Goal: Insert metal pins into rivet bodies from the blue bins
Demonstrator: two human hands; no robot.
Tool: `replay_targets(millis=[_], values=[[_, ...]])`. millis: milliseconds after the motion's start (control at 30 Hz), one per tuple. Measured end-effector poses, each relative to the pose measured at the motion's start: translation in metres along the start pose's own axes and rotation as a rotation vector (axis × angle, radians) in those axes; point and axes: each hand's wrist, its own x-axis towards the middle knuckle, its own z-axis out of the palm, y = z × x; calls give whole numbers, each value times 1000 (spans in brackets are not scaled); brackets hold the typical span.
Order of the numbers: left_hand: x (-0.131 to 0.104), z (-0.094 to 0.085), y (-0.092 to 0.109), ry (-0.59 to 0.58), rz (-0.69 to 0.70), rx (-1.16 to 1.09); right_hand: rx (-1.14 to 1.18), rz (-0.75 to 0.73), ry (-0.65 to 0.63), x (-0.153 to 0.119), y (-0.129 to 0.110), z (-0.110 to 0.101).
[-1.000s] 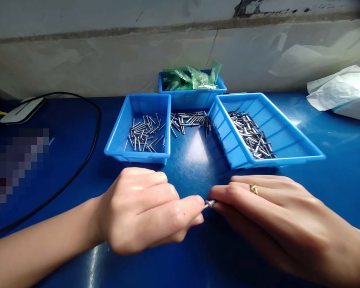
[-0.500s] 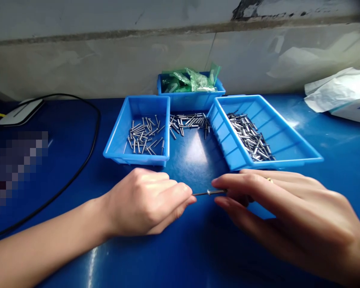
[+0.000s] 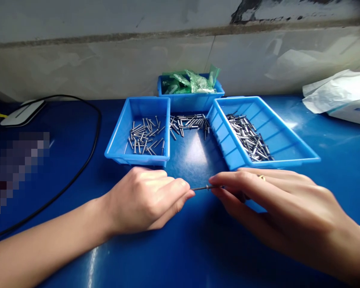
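A thin metal blind rivet [image 3: 200, 188] spans the gap between my two hands, roughly level above the blue table. My left hand [image 3: 151, 200] is closed around the end of its slim pin. My right hand [image 3: 285, 210], with a ring on one finger, pinches the thicker body just behind the flange between thumb and forefinger. Beyond my left hand stands a blue bin [image 3: 120, 132] holding several screws [image 3: 145, 136]. Past my right hand, a larger blue bin [image 3: 294, 138] contains a heap of similar rivets [image 3: 250, 138].
More loose rivets [image 3: 189, 120] lie on the table between the bins. A rear blue bin [image 3: 186, 96] holds green plastic packets [image 3: 195, 82]. A black cable [image 3: 90, 156] curves along the left, near a white device [image 3: 22, 114]. White paper [image 3: 339, 92] lies at the far right.
My right thumb and forefinger have closed onto the rivet's body, having been apart around it before. Both hands have shifted slightly up and left.
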Motion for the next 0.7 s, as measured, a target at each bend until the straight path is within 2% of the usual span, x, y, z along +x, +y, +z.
replay_targets(millis=[267, 533, 700], values=[[1, -2, 1, 27, -17, -8, -15, -8, -15, 2, 2, -2], [0, -7, 4, 119, -79, 40, -7, -31, -120, 0, 8, 2], [-4, -6, 3, 95, -24, 37, 42, -4, -146, -1, 7, 5]])
